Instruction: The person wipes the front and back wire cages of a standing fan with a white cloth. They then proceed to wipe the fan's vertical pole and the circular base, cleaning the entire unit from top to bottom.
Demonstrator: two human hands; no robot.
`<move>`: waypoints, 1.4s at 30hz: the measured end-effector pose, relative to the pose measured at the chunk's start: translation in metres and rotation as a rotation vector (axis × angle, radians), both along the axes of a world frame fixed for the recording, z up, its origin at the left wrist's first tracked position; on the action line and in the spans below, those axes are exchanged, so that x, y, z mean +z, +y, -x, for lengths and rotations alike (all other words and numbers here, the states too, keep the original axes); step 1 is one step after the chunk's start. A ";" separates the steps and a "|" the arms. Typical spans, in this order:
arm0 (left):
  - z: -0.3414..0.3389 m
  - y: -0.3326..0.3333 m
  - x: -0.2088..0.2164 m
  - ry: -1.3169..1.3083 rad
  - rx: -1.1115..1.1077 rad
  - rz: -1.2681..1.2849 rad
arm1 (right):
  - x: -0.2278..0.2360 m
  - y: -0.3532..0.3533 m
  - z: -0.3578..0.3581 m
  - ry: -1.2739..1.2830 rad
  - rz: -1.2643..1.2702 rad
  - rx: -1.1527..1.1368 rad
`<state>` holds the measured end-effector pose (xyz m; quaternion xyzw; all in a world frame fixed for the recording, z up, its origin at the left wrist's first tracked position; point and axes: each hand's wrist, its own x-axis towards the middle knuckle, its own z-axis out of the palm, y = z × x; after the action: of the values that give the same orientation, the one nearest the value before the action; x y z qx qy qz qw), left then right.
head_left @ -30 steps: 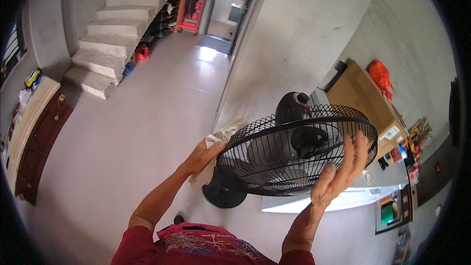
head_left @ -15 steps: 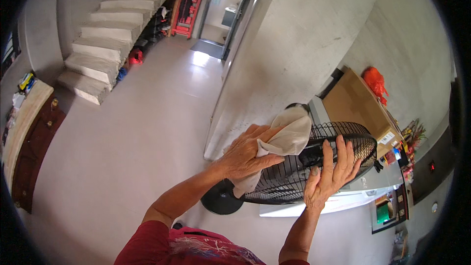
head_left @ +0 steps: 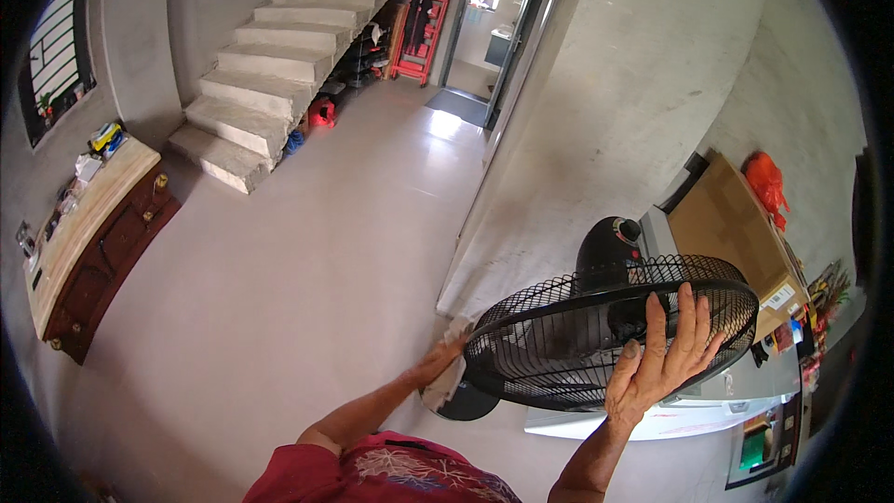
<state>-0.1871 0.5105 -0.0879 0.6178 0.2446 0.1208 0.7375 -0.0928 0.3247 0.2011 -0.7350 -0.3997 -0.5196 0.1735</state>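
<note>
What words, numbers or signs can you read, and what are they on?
None can be read clearly enough to quote.
Cardboard box: the print on its white label is too small to read.
Black fan: any marks around its dial are too small.
Yellow and blue package: too blurred.
Red shirt: branching pattern, no readable words.

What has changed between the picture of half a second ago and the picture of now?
The left hand, with the cloth it holds, has moved left, from the front of the fan to its left edge, so the black knob shows again. Nothing was visibly let go. The right hand stays spread over the right part of the fan's front.
</note>
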 end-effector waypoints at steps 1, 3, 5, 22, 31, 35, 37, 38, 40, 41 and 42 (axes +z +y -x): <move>-0.002 -0.006 -0.044 -0.081 0.061 0.197 | -0.003 0.007 0.001 0.013 -0.001 0.034; -0.023 -0.036 -0.061 -0.308 -0.021 0.820 | -0.001 0.002 0.001 -0.009 0.006 0.025; -0.027 -0.047 -0.040 -0.317 0.059 0.995 | -0.002 -0.001 -0.001 -0.016 0.015 0.024; 0.029 0.019 0.194 -0.417 -0.011 -0.269 | -0.006 0.004 -0.005 -0.103 0.060 0.008; -0.026 0.066 0.225 -0.299 -0.503 -0.263 | -0.006 0.003 -0.003 -0.091 0.041 -0.010; -0.055 0.086 0.158 -0.328 -0.676 -0.003 | -0.012 0.016 -0.002 -0.059 -0.033 -0.005; -0.056 0.086 0.128 -0.395 -0.681 0.052 | -0.013 0.020 0.002 -0.040 -0.068 -0.054; -0.056 0.087 0.114 -0.372 -0.700 -0.002 | -0.013 0.022 0.003 -0.044 -0.081 -0.054; -0.061 0.086 0.080 -0.331 -0.722 -0.113 | -0.010 0.021 0.005 -0.018 -0.093 -0.079; -0.066 0.085 0.044 -0.276 -0.715 -0.003 | -0.008 0.026 0.006 -0.005 -0.101 -0.063; -0.063 0.086 0.039 -0.208 -0.765 0.071 | -0.010 0.025 0.009 0.009 -0.119 -0.074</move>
<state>-0.1245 0.5962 -0.0485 0.6229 -0.0752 -0.1090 0.7710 -0.1014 0.3502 0.1915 -0.7401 -0.3397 -0.5451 0.1993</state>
